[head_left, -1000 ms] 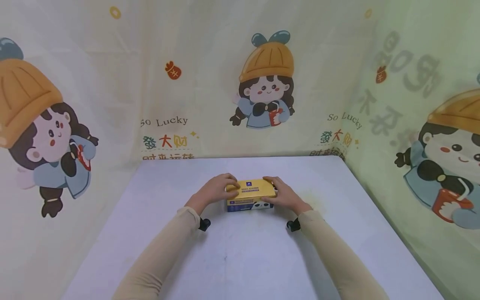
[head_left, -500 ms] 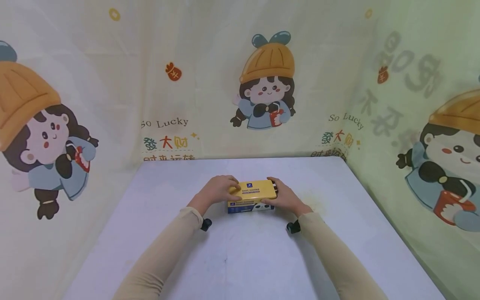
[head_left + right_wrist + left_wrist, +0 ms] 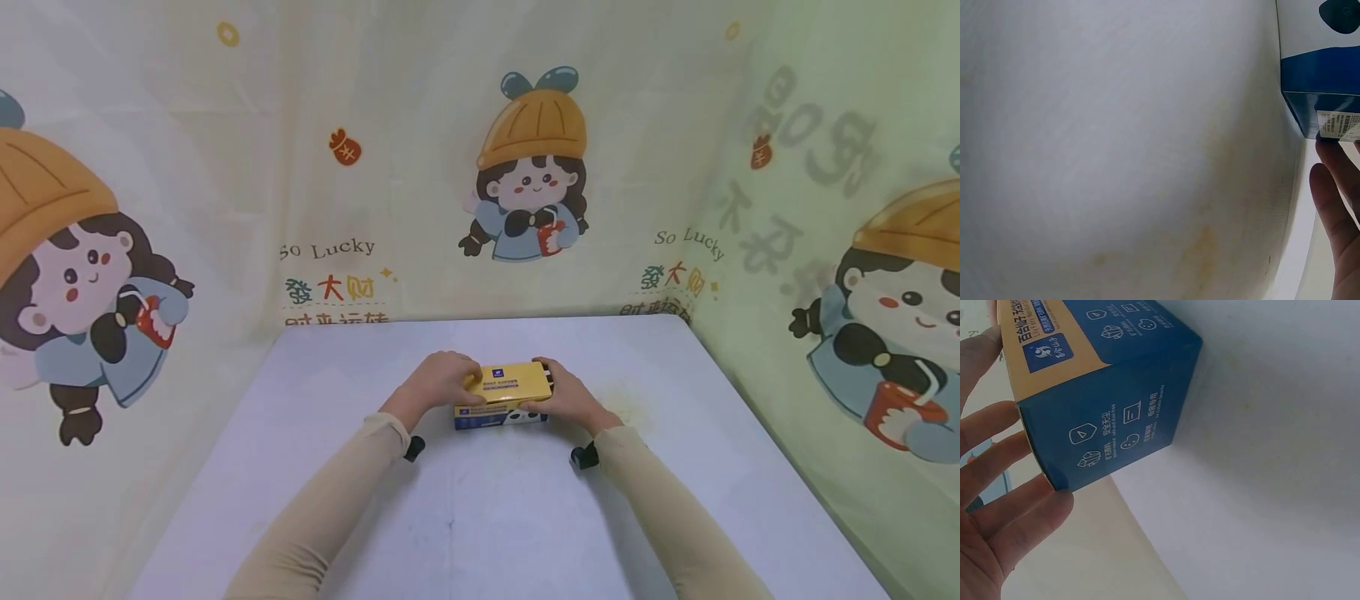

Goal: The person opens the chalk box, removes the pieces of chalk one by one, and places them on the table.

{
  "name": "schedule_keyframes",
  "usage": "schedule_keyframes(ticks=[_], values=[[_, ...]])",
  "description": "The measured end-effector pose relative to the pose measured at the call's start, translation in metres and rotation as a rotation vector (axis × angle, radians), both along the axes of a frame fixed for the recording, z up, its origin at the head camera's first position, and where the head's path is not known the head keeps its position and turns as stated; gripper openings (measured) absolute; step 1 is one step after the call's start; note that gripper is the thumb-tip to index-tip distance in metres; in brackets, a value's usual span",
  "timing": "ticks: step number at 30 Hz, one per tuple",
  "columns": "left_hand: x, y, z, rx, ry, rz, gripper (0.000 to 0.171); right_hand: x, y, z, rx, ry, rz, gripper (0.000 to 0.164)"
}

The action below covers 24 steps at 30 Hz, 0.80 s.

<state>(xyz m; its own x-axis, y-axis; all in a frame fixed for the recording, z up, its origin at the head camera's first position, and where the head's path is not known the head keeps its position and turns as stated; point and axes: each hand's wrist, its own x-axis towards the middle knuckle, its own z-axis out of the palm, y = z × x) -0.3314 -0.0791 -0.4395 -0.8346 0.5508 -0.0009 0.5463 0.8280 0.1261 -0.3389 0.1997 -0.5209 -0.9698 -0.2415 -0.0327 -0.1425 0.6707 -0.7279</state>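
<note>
A yellow-and-blue chalk box with a panda print on its front lies on the white table. My left hand is at its left end, thumb toward the front and fingers at the top. In the left wrist view, fingertips meet the top edge of the blue end face. My right hand holds the right end, thumb on the front and fingers over the back corner. Dark and white patches show at that end beside the hand. In the right wrist view, a fingertip touches the box near a printed label.
The white table carries faint yellowish stains to the right of the box. A cloth backdrop with cartoon girls stands behind and at both sides. A dark wrist camera sits under each cuff.
My left hand has shifted slightly right over the top of the chalk box, its fingers more bent. The right hand keeps its place at the other end.
</note>
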Motion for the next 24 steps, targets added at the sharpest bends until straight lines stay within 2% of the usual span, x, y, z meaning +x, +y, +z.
schedule_keyframes(ticks=[5,9,14,18,21,24], values=[[-0.001,0.004,0.004,-0.034,-0.051,-0.014,0.057,-0.001,-0.001,-0.001,-0.001,0.004,-0.005,0.123],[-0.004,0.008,0.007,-0.061,-0.087,-0.050,0.058,-0.002,-0.001,-0.001,0.008,0.012,0.000,0.120],[-0.007,0.013,0.007,-0.086,-0.098,-0.099,0.059,-0.002,0.000,-0.001,0.008,0.025,0.002,0.119],[-0.007,0.014,0.004,-0.118,-0.085,-0.138,0.065,-0.002,0.000,-0.001,0.001,0.020,-0.003,0.121],[-0.005,0.012,0.001,-0.128,-0.043,-0.176,0.067,-0.001,0.000,-0.001,0.003,0.026,-0.002,0.120],[-0.005,0.007,-0.001,-0.068,-0.007,-0.195,0.056,-0.001,-0.001,-0.002,-0.019,0.033,0.019,0.112]])
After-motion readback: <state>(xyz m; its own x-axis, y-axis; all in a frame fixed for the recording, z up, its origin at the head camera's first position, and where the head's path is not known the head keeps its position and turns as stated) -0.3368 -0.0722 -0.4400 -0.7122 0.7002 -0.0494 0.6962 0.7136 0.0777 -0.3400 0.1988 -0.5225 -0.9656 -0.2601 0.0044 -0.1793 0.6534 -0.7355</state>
